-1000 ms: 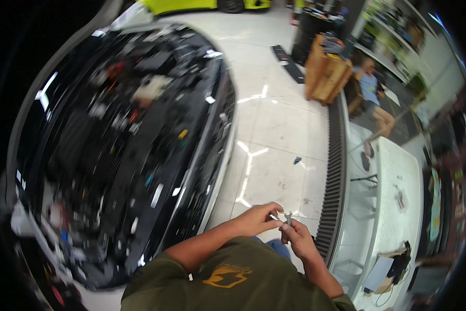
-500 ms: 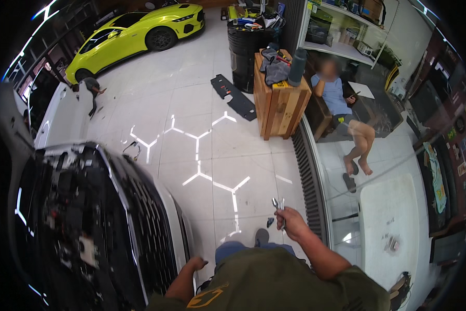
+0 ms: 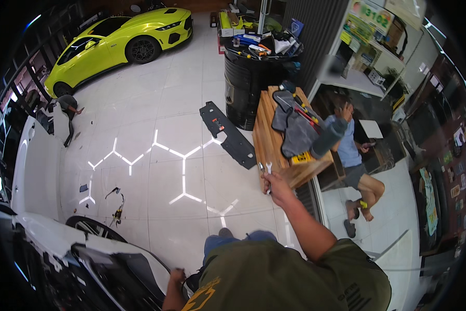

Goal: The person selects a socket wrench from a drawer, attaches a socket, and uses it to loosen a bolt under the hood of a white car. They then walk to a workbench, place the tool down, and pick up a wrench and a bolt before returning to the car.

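My right hand is closed round a pair of wrenches, their metal ends sticking up past the fingers. It is at the near side of a wooden cabinet. On that cabinet lie a grey cloth, red-handled tools and a yellow box, with a dark bottle beside them. My left hand hangs low at my side, close to the white car. Its fingers look curled in, and what they hold, if anything, is hidden.
A black drum topped with tools stands behind the cabinet, and a black panel lies on the floor beside it. A yellow-green car is parked far left. One person crouches there; another sits behind glass at right.
I have moved forward toward the wooden cabinet, which now appears nearer. My right hand has come up to its edge with the wrenches. The white car's front has slid back down the view.
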A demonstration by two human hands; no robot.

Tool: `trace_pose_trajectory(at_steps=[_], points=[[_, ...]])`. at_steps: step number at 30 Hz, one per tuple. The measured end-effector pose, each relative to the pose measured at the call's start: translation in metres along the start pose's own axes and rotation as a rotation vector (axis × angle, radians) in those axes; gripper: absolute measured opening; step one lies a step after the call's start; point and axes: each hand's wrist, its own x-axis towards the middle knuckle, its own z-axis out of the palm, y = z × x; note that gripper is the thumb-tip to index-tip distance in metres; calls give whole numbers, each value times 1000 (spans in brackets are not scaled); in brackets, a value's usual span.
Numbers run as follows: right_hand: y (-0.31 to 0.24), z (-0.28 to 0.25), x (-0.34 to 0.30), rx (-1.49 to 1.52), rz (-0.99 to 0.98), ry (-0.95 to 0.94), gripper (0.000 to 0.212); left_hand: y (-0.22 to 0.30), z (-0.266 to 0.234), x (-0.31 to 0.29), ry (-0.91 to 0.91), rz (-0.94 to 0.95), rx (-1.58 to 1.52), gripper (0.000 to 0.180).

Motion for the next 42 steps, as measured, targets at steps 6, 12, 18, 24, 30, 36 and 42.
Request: trace_pose_trajectory(at_steps=[6, 12, 18, 24, 30, 36, 42], points=[[-116, 44, 244, -141, -231, 34, 17, 212, -247, 194, 325, -313, -558, 24], [-222, 50, 544, -24, -269, 117, 11, 280, -320, 370, 488, -287, -677, 23], [-298, 78, 761, -418, -186, 400, 21, 261, -270, 355, 252, -638, -572, 30], [-316, 85, 887, -779, -444, 407, 30, 283, -276, 297, 642, -887, -493, 42], [-118, 252, 892, -1757, -598, -269, 35, 282, -229, 319, 570, -1011, -777, 39], [27, 602, 593, -998, 42, -1205, 29, 221, -277, 322, 684, -991, -738, 41], [89, 823, 452, -1052, 207, -1750, 36, 146, -320, 270, 1123, -1157, -1021, 34]])
